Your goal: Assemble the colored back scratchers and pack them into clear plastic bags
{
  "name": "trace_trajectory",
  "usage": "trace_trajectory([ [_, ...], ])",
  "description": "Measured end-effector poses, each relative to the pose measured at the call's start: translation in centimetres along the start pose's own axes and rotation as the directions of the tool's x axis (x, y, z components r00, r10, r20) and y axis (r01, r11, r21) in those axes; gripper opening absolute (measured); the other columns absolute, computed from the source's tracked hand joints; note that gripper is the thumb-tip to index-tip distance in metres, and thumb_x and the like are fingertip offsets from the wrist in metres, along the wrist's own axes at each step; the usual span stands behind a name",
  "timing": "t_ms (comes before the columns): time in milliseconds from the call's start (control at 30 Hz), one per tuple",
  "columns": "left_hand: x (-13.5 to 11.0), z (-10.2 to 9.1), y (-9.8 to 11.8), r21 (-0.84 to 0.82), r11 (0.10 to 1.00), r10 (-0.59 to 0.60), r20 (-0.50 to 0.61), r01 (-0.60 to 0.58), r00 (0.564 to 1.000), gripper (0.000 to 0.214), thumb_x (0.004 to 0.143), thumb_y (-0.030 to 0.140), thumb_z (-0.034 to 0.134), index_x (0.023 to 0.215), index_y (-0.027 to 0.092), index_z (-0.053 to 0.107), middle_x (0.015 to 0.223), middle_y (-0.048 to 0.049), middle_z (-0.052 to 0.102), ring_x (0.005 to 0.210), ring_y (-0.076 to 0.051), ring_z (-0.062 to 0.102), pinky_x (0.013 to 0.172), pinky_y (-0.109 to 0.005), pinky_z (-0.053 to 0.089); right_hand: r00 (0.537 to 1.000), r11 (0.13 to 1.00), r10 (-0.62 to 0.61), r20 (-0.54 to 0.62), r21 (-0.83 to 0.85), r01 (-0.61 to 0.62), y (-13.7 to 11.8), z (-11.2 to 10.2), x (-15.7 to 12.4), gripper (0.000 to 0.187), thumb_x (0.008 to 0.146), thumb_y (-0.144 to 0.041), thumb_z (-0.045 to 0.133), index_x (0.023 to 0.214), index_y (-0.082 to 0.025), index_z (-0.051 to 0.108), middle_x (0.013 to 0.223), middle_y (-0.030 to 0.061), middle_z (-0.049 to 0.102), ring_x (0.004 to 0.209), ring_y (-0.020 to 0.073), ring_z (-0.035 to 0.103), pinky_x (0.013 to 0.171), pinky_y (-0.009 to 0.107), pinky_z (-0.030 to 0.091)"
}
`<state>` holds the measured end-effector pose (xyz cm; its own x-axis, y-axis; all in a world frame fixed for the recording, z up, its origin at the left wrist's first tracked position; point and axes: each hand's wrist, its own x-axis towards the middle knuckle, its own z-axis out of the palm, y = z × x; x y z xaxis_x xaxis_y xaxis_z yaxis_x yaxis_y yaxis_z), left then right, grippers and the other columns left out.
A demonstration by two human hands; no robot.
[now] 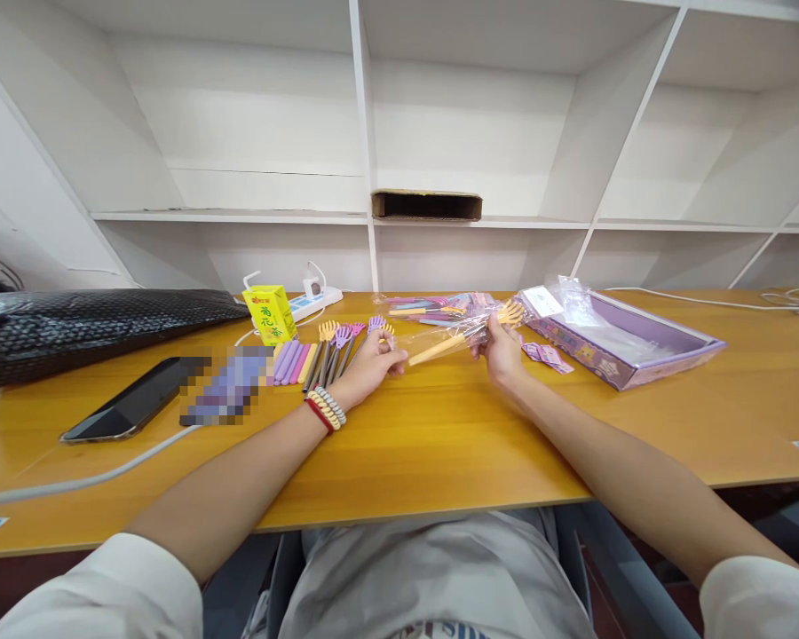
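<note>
My left hand [371, 362] and my right hand [501, 348] hold between them a yellow hand-shaped back scratcher [462, 337] inside a clear plastic sleeve, a little above the yellow wooden table [439, 444]. The left hand pinches the handle end; the right hand grips the sleeve near the claw end. Just left of the left hand lies a row of loose scratchers [323, 357] in purple, grey and yellow. Behind the hands lies a pile of bagged scratchers [432, 307]. My left wrist wears beaded bracelets.
A purple shallow box [629, 342] with plastic bags sits at the right. A yellow drink carton [270, 314], a power strip [314, 302], a phone [133, 410], a black bubble-wrap bundle [86, 327] and a white cable lie at the left. White shelves rise behind.
</note>
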<state>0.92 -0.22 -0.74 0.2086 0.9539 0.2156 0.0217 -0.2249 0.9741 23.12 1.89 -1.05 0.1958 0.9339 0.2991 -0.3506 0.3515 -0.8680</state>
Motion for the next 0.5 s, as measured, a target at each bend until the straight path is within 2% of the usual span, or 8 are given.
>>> trace_trajectory([
  [100,0.05,-0.03,0.18,-0.095,0.995,0.010,-0.008,-0.010,1.000,0.031,0.072,0.029,0.060,0.091,0.021,0.037,0.061,0.0054,0.059,0.051,-0.012,0.058,0.054,-0.024,0.044,1.000,1.000,-0.001,-0.014,0.003,0.001,0.00,-0.05,0.08,0.043,0.074,-0.056,0.056,0.057,-0.017,0.046,0.045,0.0002,0.055,0.033,0.0083,0.046,0.032,0.021,0.034],
  [233,0.18,-0.05,0.20,-0.258,0.965,-0.057,-0.027,0.048,0.998,0.027,0.082,0.044,0.048,0.091,0.020,0.038,0.058,0.0022,0.061,0.050,-0.015,0.060,0.051,-0.027,0.046,0.999,1.000,0.007,-0.032,0.024,-0.006,0.19,-0.23,0.31,0.041,0.073,-0.054,0.058,0.060,-0.018,0.045,0.045,-0.0013,0.054,0.033,0.0088,0.046,0.032,0.021,0.034],
  [333,0.18,-0.29,0.21,-0.331,0.938,-0.104,0.008,0.101,0.995,0.024,0.084,0.042,0.044,0.090,0.019,0.040,0.057,-0.0008,0.063,0.050,-0.016,0.061,0.051,-0.027,0.046,0.999,0.998,0.019,-0.048,0.066,-0.016,0.39,-0.37,0.53,0.041,0.072,-0.053,0.060,0.061,-0.019,0.041,0.045,-0.0033,0.052,0.035,0.0088,0.047,0.032,0.021,0.035],
  [433,-0.14,-0.58,0.52,-0.331,0.925,-0.136,0.165,0.185,0.977,0.018,0.079,0.032,0.055,0.082,0.017,0.045,0.062,-0.0046,0.065,0.053,-0.017,0.062,0.055,-0.029,0.047,0.997,0.993,0.045,-0.065,0.113,-0.037,0.45,-0.43,0.70,0.041,0.070,-0.053,0.062,0.065,-0.019,0.040,0.048,-0.0047,0.051,0.036,0.0088,0.047,0.032,0.021,0.035],
  [500,-0.49,-0.61,0.81,-0.275,0.930,-0.151,0.324,0.245,0.934,0.018,0.073,0.026,0.062,0.078,0.015,0.049,0.069,-0.0070,0.066,0.058,-0.017,0.063,0.057,-0.029,0.047,0.995,0.990,0.068,-0.076,0.129,-0.058,0.44,-0.45,0.78,0.041,0.069,-0.053,0.063,0.066,-0.020,0.040,0.049,-0.0055,0.051,0.035,0.0089,0.047,0.031,0.022,0.034],
])
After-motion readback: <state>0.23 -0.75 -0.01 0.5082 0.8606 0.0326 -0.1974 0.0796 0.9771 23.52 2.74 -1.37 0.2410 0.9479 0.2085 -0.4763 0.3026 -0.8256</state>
